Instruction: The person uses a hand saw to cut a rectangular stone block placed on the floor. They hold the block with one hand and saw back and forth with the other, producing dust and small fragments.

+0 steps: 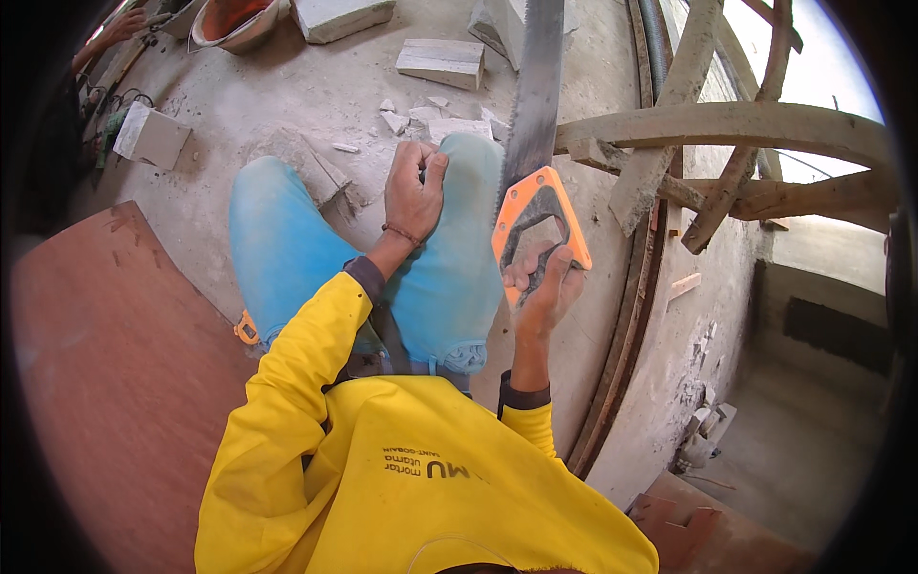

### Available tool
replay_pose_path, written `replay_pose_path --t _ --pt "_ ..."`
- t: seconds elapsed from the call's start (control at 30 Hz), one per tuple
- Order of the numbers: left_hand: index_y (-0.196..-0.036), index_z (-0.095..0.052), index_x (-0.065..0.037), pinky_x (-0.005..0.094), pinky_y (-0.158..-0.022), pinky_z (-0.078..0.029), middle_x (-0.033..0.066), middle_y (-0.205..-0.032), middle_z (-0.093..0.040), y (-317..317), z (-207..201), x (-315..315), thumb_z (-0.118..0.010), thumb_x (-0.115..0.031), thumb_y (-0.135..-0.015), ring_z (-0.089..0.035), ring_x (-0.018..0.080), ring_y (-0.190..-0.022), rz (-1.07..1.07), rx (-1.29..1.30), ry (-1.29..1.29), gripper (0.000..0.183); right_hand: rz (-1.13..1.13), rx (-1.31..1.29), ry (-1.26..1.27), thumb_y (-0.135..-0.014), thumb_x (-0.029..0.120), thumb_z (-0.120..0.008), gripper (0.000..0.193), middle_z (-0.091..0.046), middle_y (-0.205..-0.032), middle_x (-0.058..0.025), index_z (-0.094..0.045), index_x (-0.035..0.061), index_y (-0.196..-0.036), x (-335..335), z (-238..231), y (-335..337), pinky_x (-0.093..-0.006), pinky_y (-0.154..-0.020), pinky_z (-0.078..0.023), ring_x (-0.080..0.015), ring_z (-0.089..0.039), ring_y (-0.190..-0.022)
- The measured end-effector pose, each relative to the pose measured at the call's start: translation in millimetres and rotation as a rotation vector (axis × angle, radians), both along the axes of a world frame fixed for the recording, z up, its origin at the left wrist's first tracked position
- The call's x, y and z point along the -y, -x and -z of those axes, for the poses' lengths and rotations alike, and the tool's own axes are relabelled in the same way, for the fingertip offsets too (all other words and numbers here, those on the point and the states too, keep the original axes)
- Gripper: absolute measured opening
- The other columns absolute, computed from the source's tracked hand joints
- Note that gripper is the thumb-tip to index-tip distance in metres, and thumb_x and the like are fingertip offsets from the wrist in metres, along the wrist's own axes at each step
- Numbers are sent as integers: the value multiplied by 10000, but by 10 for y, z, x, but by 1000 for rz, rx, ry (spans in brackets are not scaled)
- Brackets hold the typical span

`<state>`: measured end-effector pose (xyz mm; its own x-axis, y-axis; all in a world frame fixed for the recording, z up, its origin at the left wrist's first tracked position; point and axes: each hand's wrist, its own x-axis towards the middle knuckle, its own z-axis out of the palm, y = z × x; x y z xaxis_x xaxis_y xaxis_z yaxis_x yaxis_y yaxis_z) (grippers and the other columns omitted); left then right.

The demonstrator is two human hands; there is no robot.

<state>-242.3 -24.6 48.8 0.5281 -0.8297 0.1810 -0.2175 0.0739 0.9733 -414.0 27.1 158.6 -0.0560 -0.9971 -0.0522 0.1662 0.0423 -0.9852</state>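
My right hand grips the orange and black handle of a handsaw. The saw's long grey blade points away from me, up past the frame's top edge, with its teeth on the left side. Curled into a fist, my left hand rests on my right leg near the knee; nothing shows in it. Beyond my knees lie broken pale block pieces and dust. A cut light block sits farther off on the concrete floor.
Wooden beams cross at the right, beside a curved floor edge. A reddish-brown board lies at left, with an orange tape measure near it. A bucket, a pale block and another person's hand are at far left.
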Motion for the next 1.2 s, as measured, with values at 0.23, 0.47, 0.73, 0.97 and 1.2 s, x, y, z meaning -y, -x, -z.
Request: replay_pose_path --t 0.23,0.47,0.73,0.97,1.2 --pt "-908 -545 -29 380 -787 -473 125 -925 -585 -13 32 34 -615 -210 -994 -575 294 -841 -41 19 61 212 -36 -23 -66 -1051 473 -531 641 -472 -722 -19 -421 -22 -1442 -217 2 142 -308 -521 -418 -105 -418 -537" --pt "-930 -553 -14 350 -831 -468 116 -955 -592 -44 35 21 -596 -217 -1017 -581 247 -888 -25 4 13 225 -43 -77 -82 -1050 471 -535 552 -503 -740 -24 -479 -17 -1302 -793 61 405 -306 -523 -431 -101 -454 -548" --pt "-913 -568 -27 367 -808 -476 119 -920 -584 -39 59 14 -615 -222 -997 -580 282 -851 -46 -13 43 217 -26 -84 -64 -1055 456 -538 454 -516 -739 -39 -513 3 -1062 -728 1 304 -308 -523 -450 -118 -472 -545" --pt "-939 -593 -25 360 -815 -475 114 -908 -572 3 -6 -18 -604 -222 -1000 -567 273 -846 -29 -9 93 206 -5 -50 97 -1070 423 -520 436 -511 -727 -50 -506 15 -918 -34 7 -69 -322 -531 -456 -126 -466 -540" --pt "-959 -598 -26 357 -802 -475 112 -917 -580 -15 -36 -26 -608 -234 -1002 -576 269 -846 -31 7 50 213 16 3 124 -1085 361 -492 457 -465 -671 -32 -475 21 -780 339 12 -234 -304 -529 -451 -105 -432 -526"
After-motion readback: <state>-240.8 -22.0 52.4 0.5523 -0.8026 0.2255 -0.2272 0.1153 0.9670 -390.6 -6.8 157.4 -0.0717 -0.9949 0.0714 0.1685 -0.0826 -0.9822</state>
